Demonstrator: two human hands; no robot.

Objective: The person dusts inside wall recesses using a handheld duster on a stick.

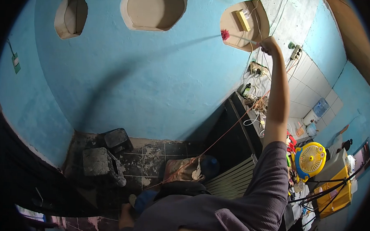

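My right hand (269, 45) is raised high on the right, its fingers closed round the thin pale handle of a small duster. The red fluffy head of the duster (225, 34) is at the left rim of a wall niche (231, 21). Inside that niche sits a yellow box-like device (242, 20) with cables hanging about it. Low at the left, a bare part of my left arm or hand (126, 214) shows beside my body; its fingers cannot be made out.
Loose cables (259, 79) hang down the wall below my raised arm. A dark cabinet (224, 121) stands under it. A yellow fan (310, 161) and clutter are at the right. Concrete-like blocks (100, 165) and a brown bag (182, 169) lie on the tiled floor.
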